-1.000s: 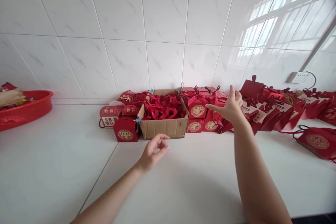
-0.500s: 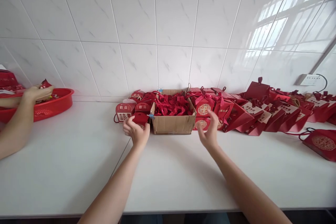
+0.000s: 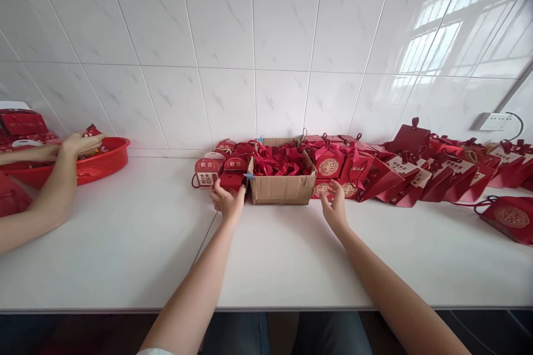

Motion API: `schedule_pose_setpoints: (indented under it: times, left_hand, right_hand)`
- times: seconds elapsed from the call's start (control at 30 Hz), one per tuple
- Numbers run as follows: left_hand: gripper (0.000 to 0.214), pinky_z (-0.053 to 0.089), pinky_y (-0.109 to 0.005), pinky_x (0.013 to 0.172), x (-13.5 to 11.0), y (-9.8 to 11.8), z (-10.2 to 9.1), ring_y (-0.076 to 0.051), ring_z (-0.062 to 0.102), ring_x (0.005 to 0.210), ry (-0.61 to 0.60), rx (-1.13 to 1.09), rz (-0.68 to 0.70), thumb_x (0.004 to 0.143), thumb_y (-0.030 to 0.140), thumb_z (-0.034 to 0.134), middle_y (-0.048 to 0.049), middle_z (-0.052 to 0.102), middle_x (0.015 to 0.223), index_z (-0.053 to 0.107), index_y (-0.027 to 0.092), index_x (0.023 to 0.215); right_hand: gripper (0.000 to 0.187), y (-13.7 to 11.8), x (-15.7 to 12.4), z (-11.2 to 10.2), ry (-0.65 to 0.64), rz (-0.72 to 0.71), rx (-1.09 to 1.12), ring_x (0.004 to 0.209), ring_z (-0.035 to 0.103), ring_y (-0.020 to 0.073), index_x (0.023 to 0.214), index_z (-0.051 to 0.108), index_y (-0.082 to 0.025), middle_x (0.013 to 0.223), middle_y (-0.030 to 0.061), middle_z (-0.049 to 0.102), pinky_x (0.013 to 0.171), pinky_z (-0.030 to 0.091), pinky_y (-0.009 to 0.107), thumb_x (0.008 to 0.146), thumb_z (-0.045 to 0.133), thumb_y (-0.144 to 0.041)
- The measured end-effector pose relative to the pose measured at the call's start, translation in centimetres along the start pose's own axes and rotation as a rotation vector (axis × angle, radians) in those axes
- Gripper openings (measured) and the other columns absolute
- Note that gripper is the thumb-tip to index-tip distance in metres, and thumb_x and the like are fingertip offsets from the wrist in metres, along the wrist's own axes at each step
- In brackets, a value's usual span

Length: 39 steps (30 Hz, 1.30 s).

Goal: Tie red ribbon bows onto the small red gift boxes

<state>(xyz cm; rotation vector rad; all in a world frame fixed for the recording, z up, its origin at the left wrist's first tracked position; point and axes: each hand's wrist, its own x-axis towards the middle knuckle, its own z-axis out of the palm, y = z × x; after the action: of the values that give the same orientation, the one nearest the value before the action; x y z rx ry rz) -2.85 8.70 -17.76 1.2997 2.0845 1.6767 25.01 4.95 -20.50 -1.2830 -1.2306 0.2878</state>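
A cardboard box (image 3: 281,191) full of tangled red ribbons (image 3: 280,160) stands near the wall in front of me. To its left my left hand (image 3: 228,201), fingers apart and empty, is in front of a red gift box (image 3: 231,179); whether it touches that box I cannot tell. My right hand (image 3: 334,208) is open and empty too, off the carton's right front corner. Behind it are stacked red gift boxes (image 3: 328,166) with gold round prints and ribbon bows. A blue clip-like piece (image 3: 249,176) shows at the carton's left front corner.
Several red gift bags (image 3: 400,175) line the wall on the right, and one red bag (image 3: 510,219) lies nearer me. At far left another person's hands (image 3: 81,144) are over a red plastic basket (image 3: 104,166). A power strip (image 3: 494,121) is on the wall.
My view has shifted, showing more of the counter's front edge. My right hand has come slightly closer to the carton; my left stays beside the red gift box. Both hands remain empty.
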Motion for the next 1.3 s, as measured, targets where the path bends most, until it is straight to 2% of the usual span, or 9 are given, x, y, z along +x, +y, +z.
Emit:
schedule_pose_setpoints:
  times: [0.07,0.27,0.47,0.73,0.83,0.93,1.1,1.17,1.3]
  left_hand:
    - [0.074,0.020,-0.055,0.107,0.3,-0.2,0.0,-0.034,0.032,0.131,0.020,-0.057,-0.023,0.071,0.041,0.062,-0.0166,0.019,0.144,0.026,0.025,0.133]
    - [0.072,0.016,-0.059,0.107,1.5,-0.7,-0.4,-0.035,0.032,0.131,0.148,-0.295,-0.113,0.065,0.035,0.068,-0.0152,0.033,0.138,0.033,0.024,0.126]
    - [0.062,0.036,-0.050,0.100,2.4,-0.6,-0.4,-0.026,0.054,0.109,0.232,-0.539,-0.171,0.065,0.036,0.067,-0.0127,0.043,0.126,0.032,0.023,0.114]
    - [0.043,0.049,-0.038,0.085,3.6,0.5,-1.8,-0.019,0.055,0.106,0.298,-0.834,-0.093,0.075,0.031,0.049,-0.0095,0.044,0.120,0.024,0.024,0.110]
    - [0.036,0.050,-0.038,0.081,4.0,1.0,-2.3,-0.019,0.056,0.104,0.273,-0.985,0.004,0.078,0.035,0.042,-0.0092,0.045,0.117,0.025,0.024,0.109]
    - [0.042,0.049,-0.039,0.082,3.7,1.8,-2.8,-0.021,0.055,0.103,0.262,-1.038,0.144,0.076,0.042,0.045,-0.0086,0.046,0.114,0.026,0.024,0.109]
    - [0.059,0.048,-0.042,0.084,3.1,3.5,-4.6,-0.024,0.053,0.104,0.469,-0.912,0.509,0.069,0.055,0.052,-0.0093,0.047,0.111,0.029,0.023,0.112]
    - [0.060,0.048,-0.043,0.084,2.7,4.2,-5.2,-0.025,0.052,0.104,0.490,-0.883,0.595,0.070,0.059,0.051,-0.0092,0.047,0.112,0.031,0.023,0.113]
    - [0.062,0.046,-0.044,0.086,0.7,5.3,-5.1,-0.027,0.052,0.106,0.320,-0.989,0.698,0.069,0.062,0.052,-0.0075,0.047,0.112,0.033,0.026,0.116]
  right_hand:
    - [0.054,0.3,0.2,0.0,0.024,0.038,0.024,0.109,0.048,0.0272,0.128,0.036,-0.021,0.129,0.0154,0.042,0.082,0.047,0.043,0.082,0.048,-0.045]
    - [0.055,0.8,0.4,0.0,0.018,0.068,0.041,0.105,0.052,0.0265,0.128,0.038,-0.021,0.129,0.0159,0.042,0.085,0.045,0.043,0.081,0.048,-0.048]
    - [0.055,0.9,0.6,-0.1,0.014,0.071,0.043,0.114,0.048,0.0281,0.128,0.038,-0.021,0.130,0.0161,0.042,0.087,0.045,0.043,0.081,0.048,-0.048]
    - [0.055,0.8,0.7,-0.3,0.020,0.077,0.045,0.116,0.046,0.0289,0.129,0.038,-0.020,0.131,0.0168,0.041,0.087,0.044,0.044,0.081,0.047,-0.048]
    - [0.055,0.4,0.7,-0.3,0.015,0.082,0.051,0.110,0.050,0.0278,0.128,0.038,-0.019,0.131,0.0174,0.042,0.087,0.045,0.044,0.081,0.047,-0.047]
    - [0.054,-0.1,0.7,-0.3,0.012,0.091,0.060,0.105,0.053,0.0268,0.128,0.038,-0.019,0.129,0.0174,0.043,0.085,0.045,0.043,0.082,0.047,-0.046]
    - [0.053,-0.3,0.6,-0.3,0.007,0.112,0.085,0.105,0.053,0.0268,0.126,0.039,-0.019,0.131,0.0168,0.041,0.086,0.045,0.044,0.081,0.048,-0.046]
    - [0.054,-0.3,0.6,-0.3,0.006,0.116,0.097,0.106,0.053,0.0269,0.126,0.039,-0.019,0.131,0.0168,0.041,0.087,0.044,0.044,0.080,0.048,-0.047]
    - [0.055,-0.5,0.7,-0.5,0.008,0.133,0.123,0.107,0.052,0.0276,0.124,0.041,-0.019,0.131,0.0171,0.041,0.086,0.044,0.044,0.079,0.050,-0.049]
